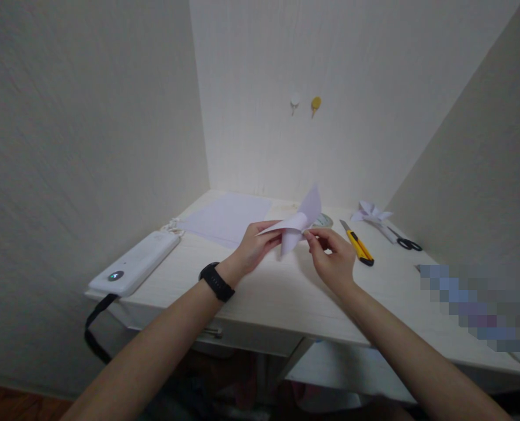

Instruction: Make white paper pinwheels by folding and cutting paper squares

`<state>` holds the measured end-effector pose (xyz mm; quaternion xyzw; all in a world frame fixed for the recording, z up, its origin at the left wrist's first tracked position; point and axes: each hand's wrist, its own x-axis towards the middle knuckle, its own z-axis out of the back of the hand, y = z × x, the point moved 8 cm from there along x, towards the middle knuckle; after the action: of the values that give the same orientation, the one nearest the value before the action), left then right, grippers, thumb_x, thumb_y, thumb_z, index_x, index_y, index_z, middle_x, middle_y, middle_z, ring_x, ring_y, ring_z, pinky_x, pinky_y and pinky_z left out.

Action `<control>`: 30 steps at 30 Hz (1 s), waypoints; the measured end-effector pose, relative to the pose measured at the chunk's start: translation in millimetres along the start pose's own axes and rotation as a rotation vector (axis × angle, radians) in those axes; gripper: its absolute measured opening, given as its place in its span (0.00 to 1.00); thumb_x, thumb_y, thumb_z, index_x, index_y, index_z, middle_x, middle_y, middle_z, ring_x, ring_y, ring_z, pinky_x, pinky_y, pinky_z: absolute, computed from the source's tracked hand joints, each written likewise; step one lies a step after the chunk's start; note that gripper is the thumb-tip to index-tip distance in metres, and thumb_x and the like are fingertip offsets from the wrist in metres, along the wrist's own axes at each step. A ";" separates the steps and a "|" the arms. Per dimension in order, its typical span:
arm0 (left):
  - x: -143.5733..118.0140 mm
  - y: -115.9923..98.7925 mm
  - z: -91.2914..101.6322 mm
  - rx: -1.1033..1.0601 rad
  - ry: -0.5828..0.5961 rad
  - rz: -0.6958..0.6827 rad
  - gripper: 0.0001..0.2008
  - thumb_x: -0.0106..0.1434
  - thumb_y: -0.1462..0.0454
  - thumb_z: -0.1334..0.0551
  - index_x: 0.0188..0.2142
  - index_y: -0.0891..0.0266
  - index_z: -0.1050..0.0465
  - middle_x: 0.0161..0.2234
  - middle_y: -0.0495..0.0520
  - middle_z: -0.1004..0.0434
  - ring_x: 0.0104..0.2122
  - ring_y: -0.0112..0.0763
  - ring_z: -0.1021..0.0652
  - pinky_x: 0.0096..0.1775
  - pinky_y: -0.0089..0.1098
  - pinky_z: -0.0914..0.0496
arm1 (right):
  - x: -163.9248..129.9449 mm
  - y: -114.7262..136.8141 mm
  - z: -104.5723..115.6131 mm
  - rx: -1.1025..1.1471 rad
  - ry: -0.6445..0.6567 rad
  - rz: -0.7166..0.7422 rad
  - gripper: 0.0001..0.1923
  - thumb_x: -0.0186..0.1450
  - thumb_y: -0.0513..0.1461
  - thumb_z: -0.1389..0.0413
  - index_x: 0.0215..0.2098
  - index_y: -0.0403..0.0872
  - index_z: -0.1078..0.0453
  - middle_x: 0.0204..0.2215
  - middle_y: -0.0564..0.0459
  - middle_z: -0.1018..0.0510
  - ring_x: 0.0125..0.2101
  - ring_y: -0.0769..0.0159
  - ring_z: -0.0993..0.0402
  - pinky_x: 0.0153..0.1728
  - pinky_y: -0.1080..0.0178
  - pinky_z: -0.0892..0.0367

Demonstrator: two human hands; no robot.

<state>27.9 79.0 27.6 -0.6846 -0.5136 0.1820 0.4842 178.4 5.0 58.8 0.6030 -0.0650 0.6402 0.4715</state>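
Observation:
A pale paper pinwheel (298, 222) with curved blades is held above the desk between both hands. My left hand (257, 245), below a black wristwatch, is closed on its left side, the fingers partly hidden behind the paper. At the pinwheel's right side, my right hand (332, 254) pinches the paper near its centre with thumb and forefinger. A round, pale, flat item (323, 220) lies just behind my right hand, partly covered. To the right of that hand is a yellow utility knife (359, 245) with its blade out.
Pale paper sheets (225, 216) lie at the back left. A white power bank-like device (135, 263) with a black strap rests on the left edge. At the back right are another paper pinwheel (371, 211) and black-handled scissors (409, 243). Walls enclose the desk (269, 298).

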 end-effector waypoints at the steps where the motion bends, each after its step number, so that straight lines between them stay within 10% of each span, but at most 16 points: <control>1: 0.0 -0.2 0.5 -0.001 -0.003 -0.003 0.10 0.49 0.66 0.29 0.33 0.66 0.19 0.37 0.59 0.19 0.41 0.35 0.22 0.47 0.34 0.31 | 0.1 0.3 0.3 -0.001 -0.002 0.003 0.13 0.66 0.47 0.45 0.33 0.48 0.24 0.27 0.51 0.19 0.22 0.67 0.26 0.25 0.63 0.31; 17: 3.7 17.5 29.5 0.020 -0.258 0.215 0.06 0.64 0.66 0.39 0.36 0.68 0.26 0.33 0.59 0.20 0.28 0.34 0.21 0.34 0.36 0.24 | 15.6 -17.7 23.5 -0.167 -0.036 -0.024 0.19 0.68 0.50 0.51 0.36 0.46 0.25 0.25 0.50 0.22 0.22 0.66 0.30 0.25 0.63 0.35; 23: 1.6 21.7 38.0 -0.022 -0.355 0.274 0.04 0.62 0.66 0.37 0.36 0.66 0.26 0.30 0.56 0.21 0.27 0.34 0.22 0.33 0.34 0.24 | 16.1 -110.4 46.8 -0.928 0.476 -0.282 0.23 0.68 0.50 0.54 0.44 0.42 0.26 0.39 0.37 0.20 0.39 0.50 0.23 0.36 0.55 0.33; 30: 1.4 22.0 41.7 0.095 -0.355 0.252 0.03 0.58 0.67 0.35 0.30 0.66 0.25 0.26 0.55 0.23 0.22 0.30 0.25 0.30 0.35 0.26 | -6.3 -160.0 60.2 -1.051 0.691 -0.457 0.31 0.67 0.55 0.57 0.48 0.39 0.28 0.43 0.32 0.23 0.43 0.44 0.24 0.38 0.51 0.32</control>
<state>8.9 100.0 -10.1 -0.6770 -0.4917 0.3828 0.3915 329.2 50.0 -8.2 0.0519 -0.0842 0.5637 0.8200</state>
